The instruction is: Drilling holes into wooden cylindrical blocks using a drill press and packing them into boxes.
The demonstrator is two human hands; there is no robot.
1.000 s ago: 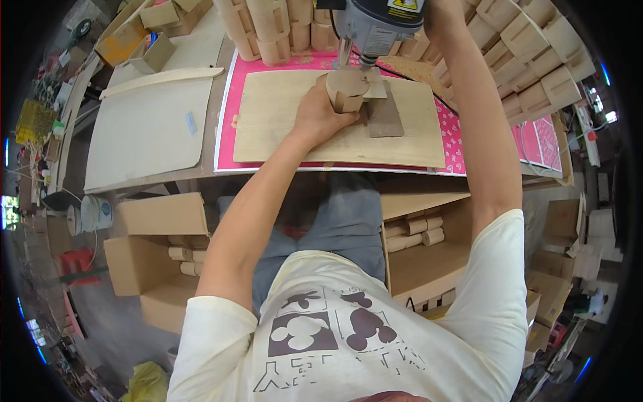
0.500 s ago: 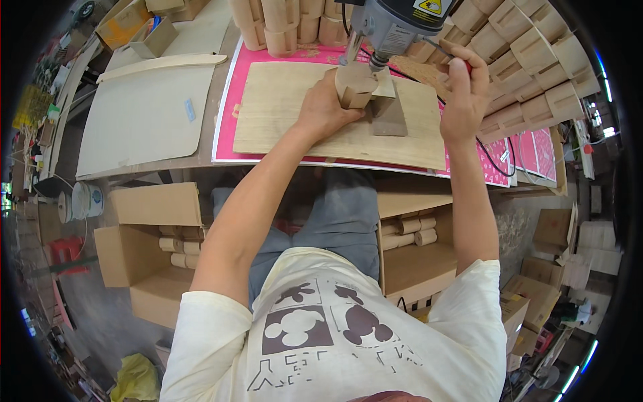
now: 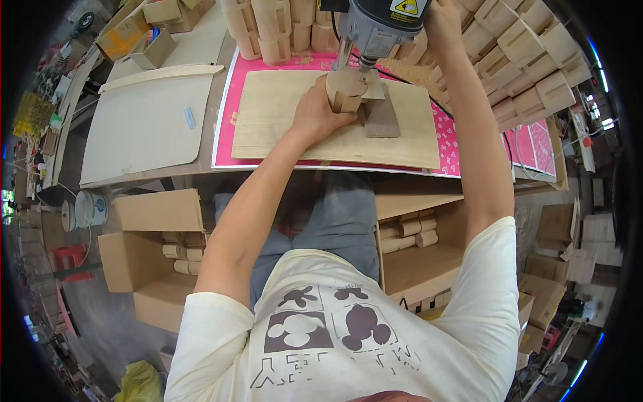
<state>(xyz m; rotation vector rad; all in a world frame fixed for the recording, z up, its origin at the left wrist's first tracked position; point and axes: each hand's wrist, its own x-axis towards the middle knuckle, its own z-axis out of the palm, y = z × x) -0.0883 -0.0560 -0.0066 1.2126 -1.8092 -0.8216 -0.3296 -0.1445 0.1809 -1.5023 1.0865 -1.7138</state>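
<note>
Under the drill press [image 3: 378, 32], my left hand [image 3: 315, 112] is closed round a notched, rounded wooden block [image 3: 346, 82]. The block is against a small wooden support [image 3: 383, 119], with the drill chuck [image 3: 366, 61] just over it. A flat wooden board [image 3: 281, 127] lies beneath them. My right hand [image 3: 442, 27] is raised beside the machine's head at the top edge of the view. Its fingers are mostly hidden, so what it touches cannot be made out.
Stacked wooden blocks [image 3: 522, 67] rise at the right, and more blocks [image 3: 271, 30] stand behind the board. A pink sheet [image 3: 224, 144] covers the table. Cardboard boxes [image 3: 157, 268] [image 3: 422, 264] with wooden pieces inside stand below the table's front edge.
My right hand has moved up and away from the lever with a red knob, toward the top of the drill press. My left hand still holds the wooden block.
</note>
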